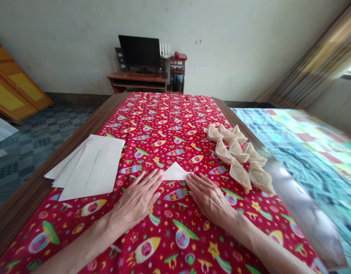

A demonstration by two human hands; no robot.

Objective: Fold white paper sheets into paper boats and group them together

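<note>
L hand (pixel 141 196) & R hand (pixel 208 193) flat, fingers straight, prob. pressing folded paper (pixel 175 172) ends; wide cloth (pixel 161 125) beyond.

We'd call this a home, a lived-in rm.: top ctr. of frame we see a flat screen (pixel 141 53) w/ speakers (pixel 120 59) on a small wooden desk (pixel 141 77), plus a red phone (pixel 181 57) just right of it. Upper L there's a wooden cupboard (pixel 17 82), upper R a curtain (pixel 315 64), & at the R edge what looks like a bed (pixel 295 144) w/ patterned covers. Mid-frame, we've a cartoon rocket-print cloth (pixel 169 114) over the table (pixel 97 116).
</note>
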